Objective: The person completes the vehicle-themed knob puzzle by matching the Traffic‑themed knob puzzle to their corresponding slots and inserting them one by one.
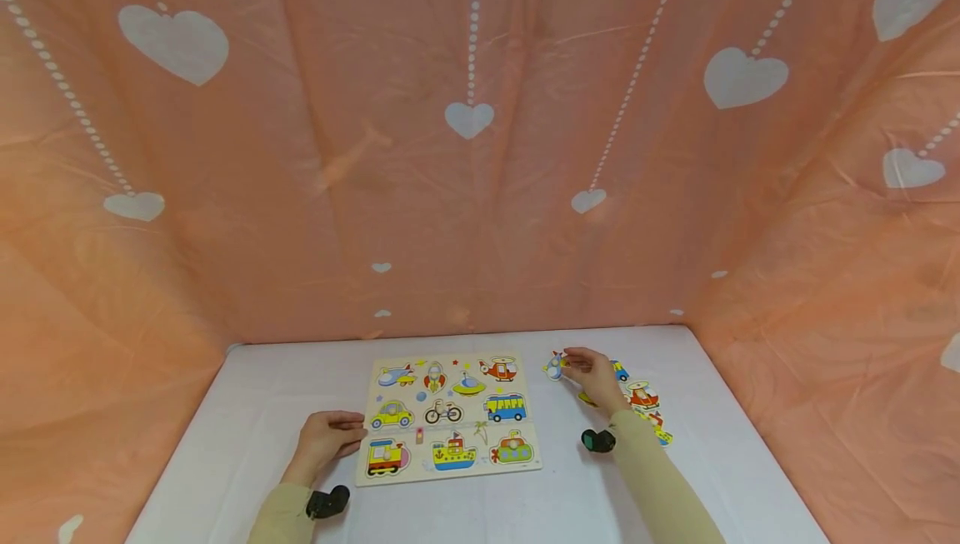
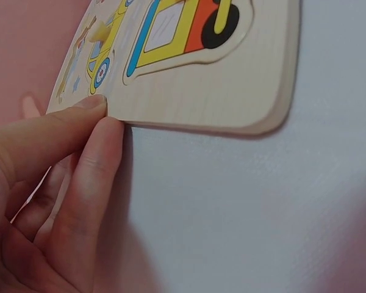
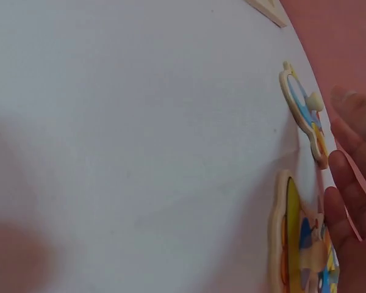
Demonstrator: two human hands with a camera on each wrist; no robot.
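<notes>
A wooden puzzle board (image 1: pixel 470 477) with printed vehicle pictures lies on the table. My left hand (image 1: pixel 324 442) pinches its left edge, thumb on top and index finger against the rim, as the left wrist view shows. My right hand (image 1: pixel 592 373) is beside a blue-and-yellow knobbed puzzle piece (image 1: pixel 554 366), apparently the airplane. In the right wrist view the fingers are loosely extended, and a gap shows between the thumb and the knob of the piece (image 3: pixel 300 104). Another thick puzzle piece (image 3: pixel 282 238) lies nearer the wrist.
Several loose pieces lie around the right forearm, including a red helicopter piece (image 1: pixel 643 395) and a blue piece (image 1: pixel 620 371). Some are partly covered by the hand and sleeve. A white cloth covers the table (image 1: pixel 247 411); pink heart-patterned curtains (image 1: pixel 420 219) surround its back and sides.
</notes>
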